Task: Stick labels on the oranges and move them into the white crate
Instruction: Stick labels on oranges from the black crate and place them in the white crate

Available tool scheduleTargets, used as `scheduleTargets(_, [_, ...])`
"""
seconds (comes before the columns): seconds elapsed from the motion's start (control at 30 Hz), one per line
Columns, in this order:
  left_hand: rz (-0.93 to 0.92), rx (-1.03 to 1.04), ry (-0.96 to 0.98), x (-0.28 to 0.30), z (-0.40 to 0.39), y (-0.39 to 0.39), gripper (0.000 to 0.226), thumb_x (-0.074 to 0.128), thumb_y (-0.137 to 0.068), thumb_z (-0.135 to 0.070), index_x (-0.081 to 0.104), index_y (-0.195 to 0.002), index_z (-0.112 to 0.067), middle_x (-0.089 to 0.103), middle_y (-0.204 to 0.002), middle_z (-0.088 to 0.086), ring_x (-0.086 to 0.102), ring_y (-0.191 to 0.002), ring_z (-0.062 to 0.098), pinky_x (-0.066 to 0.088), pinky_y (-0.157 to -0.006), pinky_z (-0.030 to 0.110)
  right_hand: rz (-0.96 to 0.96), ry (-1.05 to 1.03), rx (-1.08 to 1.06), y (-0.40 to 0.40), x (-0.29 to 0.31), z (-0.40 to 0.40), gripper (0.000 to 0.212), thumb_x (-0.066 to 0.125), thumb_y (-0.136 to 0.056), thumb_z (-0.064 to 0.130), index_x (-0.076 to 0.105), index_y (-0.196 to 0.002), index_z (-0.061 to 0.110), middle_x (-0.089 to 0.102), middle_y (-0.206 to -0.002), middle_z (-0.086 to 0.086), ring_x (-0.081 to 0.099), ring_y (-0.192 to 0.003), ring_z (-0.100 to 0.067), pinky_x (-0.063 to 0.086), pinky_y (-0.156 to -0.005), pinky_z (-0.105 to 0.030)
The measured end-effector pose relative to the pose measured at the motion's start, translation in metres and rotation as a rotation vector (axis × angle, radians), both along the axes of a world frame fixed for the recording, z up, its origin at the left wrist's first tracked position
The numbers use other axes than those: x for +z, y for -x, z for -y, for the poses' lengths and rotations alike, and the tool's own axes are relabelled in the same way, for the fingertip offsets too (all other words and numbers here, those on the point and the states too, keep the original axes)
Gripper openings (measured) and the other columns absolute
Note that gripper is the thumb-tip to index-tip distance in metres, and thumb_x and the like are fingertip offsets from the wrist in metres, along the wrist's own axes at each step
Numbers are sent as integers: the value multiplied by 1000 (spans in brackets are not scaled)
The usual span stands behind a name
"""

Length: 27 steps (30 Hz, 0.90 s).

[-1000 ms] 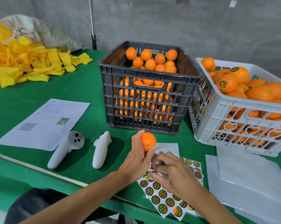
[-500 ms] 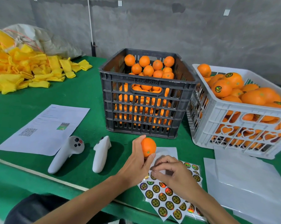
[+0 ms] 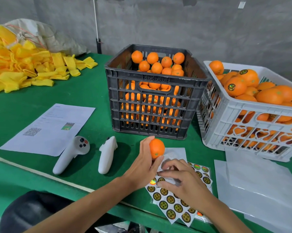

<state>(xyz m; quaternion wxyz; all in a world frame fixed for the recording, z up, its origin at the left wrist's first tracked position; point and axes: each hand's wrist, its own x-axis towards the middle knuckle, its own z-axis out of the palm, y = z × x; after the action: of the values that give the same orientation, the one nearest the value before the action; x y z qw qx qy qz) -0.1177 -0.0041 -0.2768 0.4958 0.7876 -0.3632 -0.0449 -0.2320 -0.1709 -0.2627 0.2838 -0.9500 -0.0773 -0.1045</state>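
Left hand (image 3: 146, 163) grips one orange (image 3: 156, 148) just above the label sheet (image 3: 179, 199) on the bench, right hand (image 3: 180, 180) has lifted slightly, fingers curled over the sheet (label pinched or not, cannot tell); sticking seems next, white crate (image 3: 242, 125) far right.
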Motion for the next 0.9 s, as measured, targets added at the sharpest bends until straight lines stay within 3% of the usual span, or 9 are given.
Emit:
scheduleTargets(0.27, [67,-4,-21,1,1,1,64,49,-107,-42,6,-154,-35,15,-146,-20,51,-121,11,41,-92,2,106,1,1,2,0,-3,30,75,-91,46,79,-115,29,60,-104,22,51,-102,2,36,-93,-13])
scheduleTargets(0.43, [75,-2,-28,-1,1,1,63,48,-108,-43,7,-154,-32,15,-147,-17,51,-120,11,41,-92,3,224,80,-3,5,0,-5,25,75,-89,43,81,-106,26,65,-99,19,51,-93,5,37,-87,-8])
scheduleTargets(0.53, [60,-2,-26,-1,2,0,63,48,-108,-42,7,-154,-34,15,-146,-18,52,-118,11,43,-91,5,285,109,41,8,2,-7,13,79,-90,35,82,-99,27,67,-97,18,55,-88,2,41,-81,-13])
scheduleTargets(0.63, [31,-1,-28,-3,1,-1,64,49,-107,-42,6,-154,-36,15,-148,-17,54,-116,9,42,-90,3,201,-146,67,14,8,-9,6,77,-92,34,81,-95,30,70,-98,17,63,-88,-2,51,-74,-21])
scheduleTargets(0.7, [5,-16,-22,-1,1,-3,65,50,-106,-44,5,-152,-41,17,-147,-16,57,-110,4,45,-88,3,110,-512,-40,13,24,-10,10,73,-92,43,80,-95,35,73,-101,11,68,-94,-12,55,-81,-24])
scheduleTargets(0.77, [-36,-25,38,3,1,-4,64,54,-105,-42,7,-146,-54,23,-143,-18,57,-110,-2,49,-87,6,169,-744,-190,0,40,-9,10,73,-92,39,81,-92,33,74,-103,7,68,-100,-10,52,-87,-18])
scheduleTargets(0.83, [-75,-17,116,10,2,-2,65,59,-103,-44,10,-142,-62,29,-139,-26,56,-115,-6,51,-86,10,191,-799,-271,-15,53,-9,9,74,-91,28,83,-90,26,73,-104,9,67,-102,-7,50,-86,-14])
scheduleTargets(0.9, [-64,-25,179,15,2,1,65,59,-100,-54,15,-147,-56,30,-139,-31,55,-120,-2,52,-86,11,191,-782,-286,-26,61,-14,8,75,-90,23,83,-89,24,70,-104,11,65,-102,-5,50,-84,-15])
